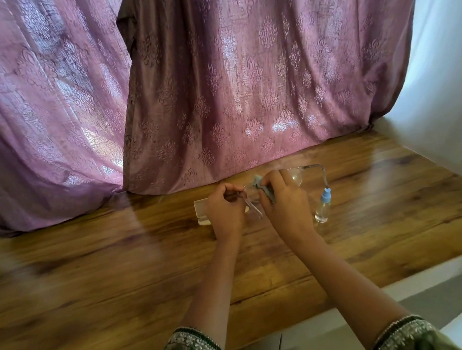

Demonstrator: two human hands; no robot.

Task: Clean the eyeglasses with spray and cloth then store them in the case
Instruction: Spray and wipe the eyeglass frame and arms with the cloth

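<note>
Thin-framed eyeglasses (298, 175) are held above the wooden table (117, 266). My left hand (224, 208) pinches the frame near its left hinge, with one temple arm hanging down between my hands. My right hand (284, 199) pinches a small blue-grey cloth (264, 186) around the left lens. The right lens and the other temple arm stick out to the right. A white glasses case (201, 213) lies on the table, partly hidden behind my left hand. A clear spray bottle (323, 206) with a blue nozzle stands just right of my right hand.
Purple patterned curtains (210, 88) hang down to the table's far edge. A white wall (447, 67) closes the right side. The table's front edge has a white ledge (406, 292) below it.
</note>
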